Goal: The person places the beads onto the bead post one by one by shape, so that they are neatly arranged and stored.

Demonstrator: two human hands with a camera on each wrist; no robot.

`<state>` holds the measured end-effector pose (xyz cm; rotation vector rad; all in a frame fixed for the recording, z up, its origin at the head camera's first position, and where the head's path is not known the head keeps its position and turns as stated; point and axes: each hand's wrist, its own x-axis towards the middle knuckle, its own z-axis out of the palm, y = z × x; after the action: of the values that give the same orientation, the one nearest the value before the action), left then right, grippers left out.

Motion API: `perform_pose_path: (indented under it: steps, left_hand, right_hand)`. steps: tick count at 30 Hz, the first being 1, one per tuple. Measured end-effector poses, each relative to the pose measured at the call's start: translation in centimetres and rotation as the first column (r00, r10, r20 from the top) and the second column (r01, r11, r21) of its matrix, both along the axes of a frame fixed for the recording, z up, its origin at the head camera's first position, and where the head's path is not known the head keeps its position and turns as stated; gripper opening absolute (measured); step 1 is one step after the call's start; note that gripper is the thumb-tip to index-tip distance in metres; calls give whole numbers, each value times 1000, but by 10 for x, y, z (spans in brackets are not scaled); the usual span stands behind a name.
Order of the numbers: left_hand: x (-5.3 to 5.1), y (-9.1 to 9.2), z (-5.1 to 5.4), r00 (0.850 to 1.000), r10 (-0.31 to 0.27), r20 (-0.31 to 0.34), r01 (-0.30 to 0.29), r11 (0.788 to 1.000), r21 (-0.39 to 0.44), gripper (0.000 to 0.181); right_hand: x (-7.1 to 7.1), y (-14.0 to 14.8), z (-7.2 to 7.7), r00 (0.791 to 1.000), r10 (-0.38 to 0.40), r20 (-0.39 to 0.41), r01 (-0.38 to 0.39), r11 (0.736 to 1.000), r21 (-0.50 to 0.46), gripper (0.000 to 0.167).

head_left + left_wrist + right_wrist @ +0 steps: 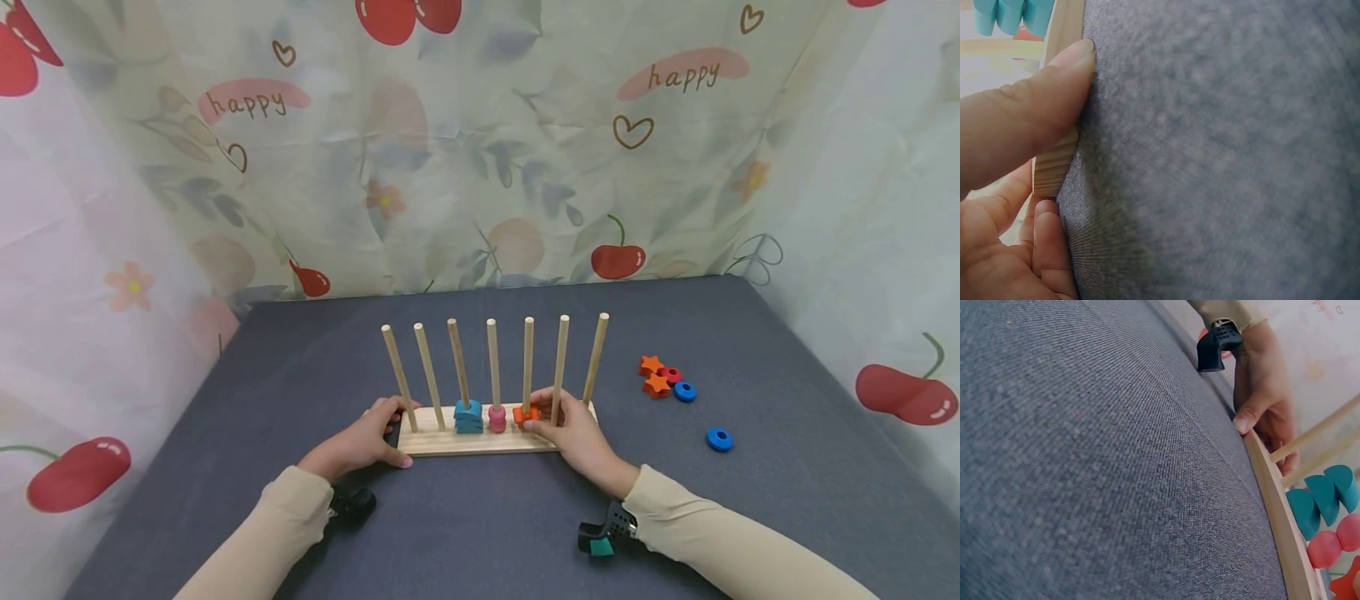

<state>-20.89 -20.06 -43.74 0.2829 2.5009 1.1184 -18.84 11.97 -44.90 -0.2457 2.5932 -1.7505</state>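
A wooden peg board with several upright dowels lies on the table. My left hand grips its left end, the thumb along the front edge and the other fingers around the end. On the third peg from the left sit blue half-round blocks, stacked. Pink round beads sit on the fourth. My right hand pinches an orange star-shaped bead low on the fifth peg, close to the board. The right wrist view shows only part of that orange bead at its corner.
Right of the board lie two orange star beads, a red ring and a blue ring close together. Another blue ring lies nearer to me. A patterned curtain hangs behind the grey tabletop.
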Motion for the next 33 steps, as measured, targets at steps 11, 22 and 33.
perform_pose_path:
  steps: [11, 22, 33]
  left_hand:
    - [0, 0, 1, 1000, 13, 23, -13, 1000, 3, 77]
    - [1, -1, 1, 1000, 4, 20, -4, 1000, 1, 77]
    - [1, 1, 3, 1000, 3, 15, -3, 1000, 0, 77]
  right_hand:
    - [0, -2, -2, 1000, -30, 4, 30, 999, 19, 30]
    - [1, -4, -2, 999, -43, 11, 42, 999, 26, 33]
    - [2, 1, -1, 1000, 14, 24, -14, 1000, 12, 46]
